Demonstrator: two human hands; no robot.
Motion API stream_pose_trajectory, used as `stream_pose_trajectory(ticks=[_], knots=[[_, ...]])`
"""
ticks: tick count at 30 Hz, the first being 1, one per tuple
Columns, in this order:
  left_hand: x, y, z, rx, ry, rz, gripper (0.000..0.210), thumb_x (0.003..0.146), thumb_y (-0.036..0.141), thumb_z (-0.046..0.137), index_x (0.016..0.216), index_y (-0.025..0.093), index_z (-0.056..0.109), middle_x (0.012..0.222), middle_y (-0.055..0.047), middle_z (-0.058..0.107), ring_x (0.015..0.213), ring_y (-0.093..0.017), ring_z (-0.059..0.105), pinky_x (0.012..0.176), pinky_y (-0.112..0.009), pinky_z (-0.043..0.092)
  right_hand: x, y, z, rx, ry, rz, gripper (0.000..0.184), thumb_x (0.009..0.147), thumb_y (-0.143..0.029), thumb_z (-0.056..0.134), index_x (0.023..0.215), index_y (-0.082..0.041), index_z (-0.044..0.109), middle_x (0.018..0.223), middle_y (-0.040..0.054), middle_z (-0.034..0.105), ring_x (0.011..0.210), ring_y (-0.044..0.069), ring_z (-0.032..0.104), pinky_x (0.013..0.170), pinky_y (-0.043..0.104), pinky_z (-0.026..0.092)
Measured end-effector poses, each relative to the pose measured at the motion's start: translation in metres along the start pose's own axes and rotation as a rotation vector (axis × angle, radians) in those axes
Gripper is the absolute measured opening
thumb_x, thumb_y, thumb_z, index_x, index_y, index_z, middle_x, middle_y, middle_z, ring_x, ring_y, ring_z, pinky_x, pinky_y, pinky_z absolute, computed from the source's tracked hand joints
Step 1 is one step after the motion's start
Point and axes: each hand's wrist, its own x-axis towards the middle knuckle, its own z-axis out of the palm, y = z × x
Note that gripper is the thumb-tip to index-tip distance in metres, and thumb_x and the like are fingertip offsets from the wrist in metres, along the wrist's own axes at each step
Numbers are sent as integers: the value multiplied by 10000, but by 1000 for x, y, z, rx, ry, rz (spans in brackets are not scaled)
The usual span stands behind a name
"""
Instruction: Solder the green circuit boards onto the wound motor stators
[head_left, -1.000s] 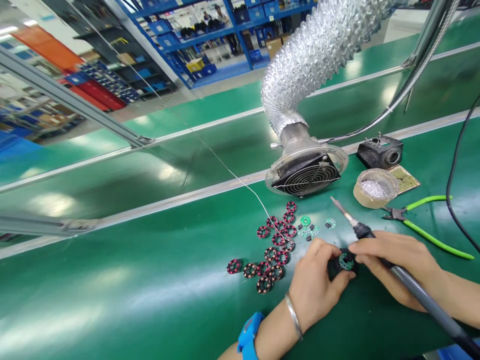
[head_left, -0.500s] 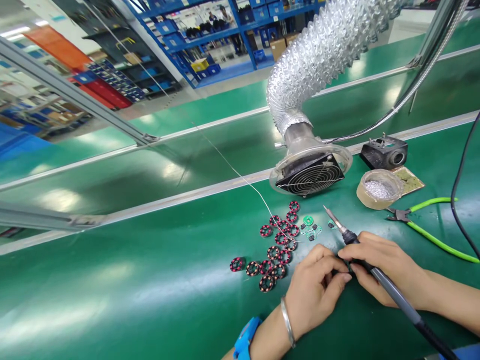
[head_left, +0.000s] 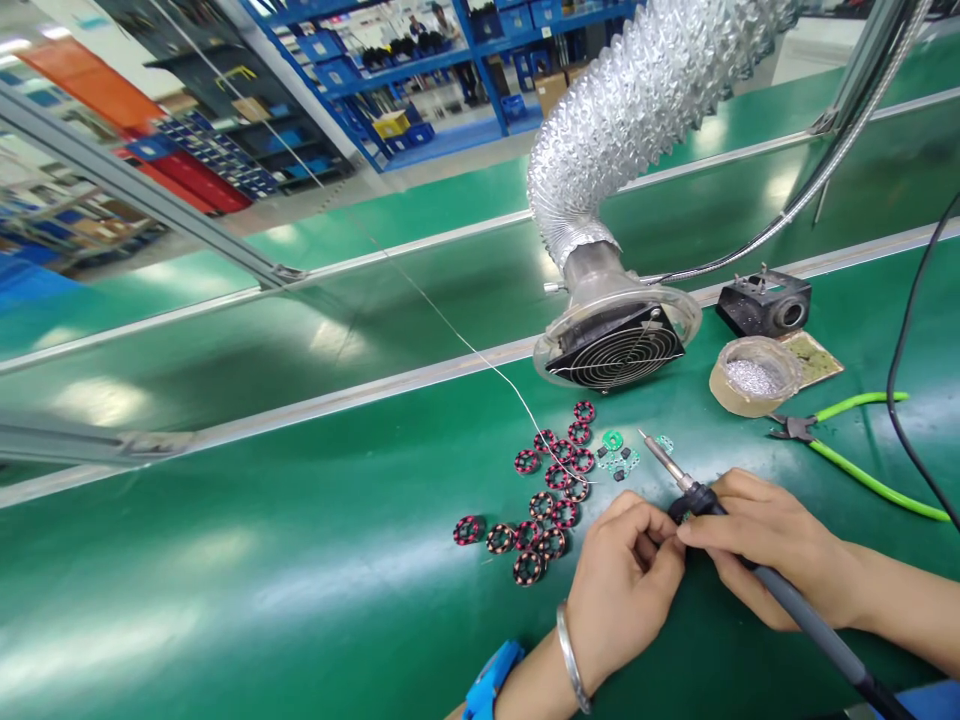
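My right hand (head_left: 780,545) is wrapped round a soldering iron (head_left: 796,608), its bare metal tip pointing away from me and to the left. Right beside it my left hand (head_left: 626,570) is closed in a pinch, thumb against the fingers; whatever it holds is mostly hidden, with only something small and dark showing where the two hands meet. Several red-and-black wound ring cores (head_left: 552,543) lie left of my left hand. Beyond the hands are small green circuit boards (head_left: 613,441) with black parts among them. A thin solder wire (head_left: 491,366) hangs down to the rings.
A fume extractor (head_left: 619,350) on a silver flexible duct (head_left: 600,140) hangs over the bench's back. At right are a black iron stand (head_left: 761,303), a round tub (head_left: 739,393) of silvery bits, a sponge tray (head_left: 814,358) and green-handled cutters (head_left: 877,484). A black cable (head_left: 900,380) crosses the right edge.
My hands have come closer together, and the right fingers now meet the left fingertips. The iron's tip has shifted slightly left and lower. The whole view has moved a little.
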Motion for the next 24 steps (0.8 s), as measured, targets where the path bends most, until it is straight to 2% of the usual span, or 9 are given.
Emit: stream_pose_trajectory(ticks=[4,8,10,13,16,24], knots=[[1,0,1,19,10,-29,128,751,100,526,642,164,543,701,12,483,542,-83,444,494,-197,353,0,-1,-4,73,44,29,392,858,-1,442,1208,-160,514,717,13,588,602,142,462,564,285,373],[2,0,2,6,8,-52,126,716,70,514,640,160,557,703,4,507,546,-87,450,506,-201,368,-4,-9,-19,114,118,127,461,871,-80,479,1324,-164,490,815,50,605,690,169,537,613,314,442],[2,0,1,5,7,-56,123,712,72,514,638,158,562,703,3,507,542,-87,450,499,-202,365,-7,-16,-27,139,133,175,426,859,-123,482,1278,-173,544,793,52,585,679,180,552,580,319,445],[2,0,1,10,10,-67,115,719,88,520,639,153,571,701,4,494,526,-83,440,483,-202,356,-10,-26,-34,142,153,253,321,834,-134,478,1119,-195,610,649,21,532,575,180,546,500,318,413],[1,0,2,12,14,-67,111,719,89,524,643,149,578,701,5,494,527,-78,442,483,-195,357,-9,-30,-35,121,165,273,244,821,-136,482,1022,-209,600,651,23,580,557,188,575,495,326,428],[1,1,2,10,14,-69,112,719,90,525,641,149,577,702,10,497,519,-66,442,472,-177,354,-7,-28,-32,145,150,307,231,807,-133,477,978,-221,606,637,0,582,496,162,563,497,310,449]])
